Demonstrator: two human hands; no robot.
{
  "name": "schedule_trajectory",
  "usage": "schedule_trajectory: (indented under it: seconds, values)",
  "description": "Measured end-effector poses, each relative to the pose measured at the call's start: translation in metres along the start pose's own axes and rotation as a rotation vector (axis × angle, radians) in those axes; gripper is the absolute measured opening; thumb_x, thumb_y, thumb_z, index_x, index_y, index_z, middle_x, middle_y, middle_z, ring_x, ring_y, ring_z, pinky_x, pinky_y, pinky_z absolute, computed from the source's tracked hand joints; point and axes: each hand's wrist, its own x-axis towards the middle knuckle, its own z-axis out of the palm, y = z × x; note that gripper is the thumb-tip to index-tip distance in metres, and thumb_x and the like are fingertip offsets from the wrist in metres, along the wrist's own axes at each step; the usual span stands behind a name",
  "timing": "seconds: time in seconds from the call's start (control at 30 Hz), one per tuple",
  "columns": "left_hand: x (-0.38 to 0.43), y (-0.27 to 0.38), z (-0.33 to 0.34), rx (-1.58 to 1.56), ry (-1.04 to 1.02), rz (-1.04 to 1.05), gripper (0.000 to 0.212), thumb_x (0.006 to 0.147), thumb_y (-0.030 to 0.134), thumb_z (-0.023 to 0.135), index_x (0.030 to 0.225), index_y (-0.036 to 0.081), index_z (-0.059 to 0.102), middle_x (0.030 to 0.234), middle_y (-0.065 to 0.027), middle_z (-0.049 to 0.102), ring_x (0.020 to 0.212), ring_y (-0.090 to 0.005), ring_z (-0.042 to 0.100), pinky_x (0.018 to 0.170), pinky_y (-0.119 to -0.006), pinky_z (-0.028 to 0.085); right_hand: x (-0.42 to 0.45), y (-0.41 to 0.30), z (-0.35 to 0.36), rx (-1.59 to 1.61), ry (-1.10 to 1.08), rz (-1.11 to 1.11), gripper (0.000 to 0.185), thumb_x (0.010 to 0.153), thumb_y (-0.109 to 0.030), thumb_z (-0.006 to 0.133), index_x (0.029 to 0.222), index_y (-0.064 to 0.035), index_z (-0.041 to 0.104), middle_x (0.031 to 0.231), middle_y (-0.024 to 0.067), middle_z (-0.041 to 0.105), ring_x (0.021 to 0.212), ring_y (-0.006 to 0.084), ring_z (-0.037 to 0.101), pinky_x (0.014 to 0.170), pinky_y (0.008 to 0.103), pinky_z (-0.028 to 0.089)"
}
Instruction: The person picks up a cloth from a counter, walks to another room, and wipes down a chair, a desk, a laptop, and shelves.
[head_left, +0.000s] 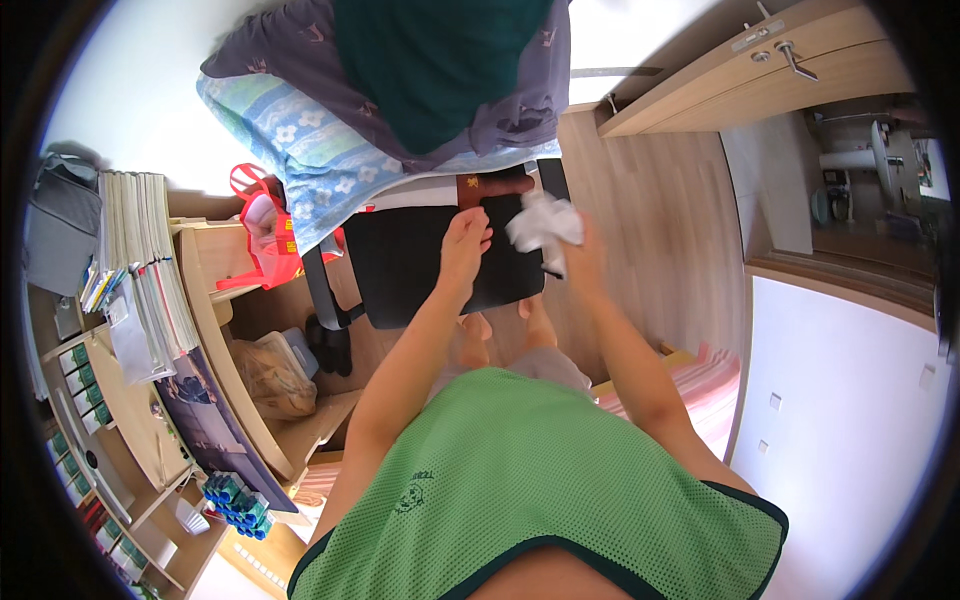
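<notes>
My right hand (587, 247) grips a crumpled white cloth (541, 223), blurred and hanging over the right side of a black chair seat (405, 262). My left hand (465, 244) is above the same seat with its fingers curled in, and nothing shows in it. Draped over the chair's back are a blue flowered towel (322, 161), a purple-grey garment (292, 45) and a dark green cloth (442, 67). Behind my hands, a dark red-brown item (491, 189) lies at the rear of the seat, partly covered.
At left, a desk (196, 300) carries stacked books (139, 225) and blue-green packets (236, 502). A red bag (270, 247) stands by the chair's armrest (322, 292). A wooden door (750, 71) stands ajar at upper right. My bare feet are on the wood floor (637, 225).
</notes>
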Motion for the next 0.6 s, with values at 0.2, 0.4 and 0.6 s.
schedule_trajectory:
  seconds: [0.2, 0.4, 0.6]
  values:
    - [-0.031, -0.025, -0.090, 0.221, -0.081, -0.313, 0.027, 0.090, 0.029, 0.052, 0.107, 0.008, 0.057, 0.093, -0.0043, 0.061, 0.080, -0.0119, 0.058, 0.076, -0.025, 0.047, 0.021, 0.072, 0.008, -0.835, -0.127, -0.374, 0.060, 0.071, -0.006, 0.059, 0.127, -0.0065, 0.038, 0.112, 0.0209, 0.045, 0.104, 0.0397, 0.045, 0.087, 0.0450, 0.040]
    - [-0.046, -0.053, -0.128, 0.216, 0.105, -0.322, 0.025, 0.089, 0.029, 0.052, 0.105, 0.009, 0.058, 0.094, -0.0036, 0.062, 0.080, -0.0108, 0.059, 0.075, -0.025, 0.048, 0.111, 0.048, 0.047, -0.904, -0.105, -0.357, 0.065, 0.072, -0.008, 0.061, 0.131, -0.0057, 0.034, 0.109, 0.0206, 0.046, 0.100, 0.0391, 0.047, 0.085, 0.0444, 0.043]
    - [-0.073, -0.083, -0.133, 0.129, 0.137, -0.327, 0.024, 0.090, 0.028, 0.052, 0.104, 0.011, 0.058, 0.093, -0.0015, 0.062, 0.080, -0.0092, 0.059, 0.074, -0.024, 0.048, 0.074, 0.054, 0.026, -0.887, -0.194, -0.478, 0.064, 0.074, -0.011, 0.058, 0.133, -0.0059, 0.032, 0.113, 0.0225, 0.046, 0.103, 0.0412, 0.045, 0.087, 0.0449, 0.042]
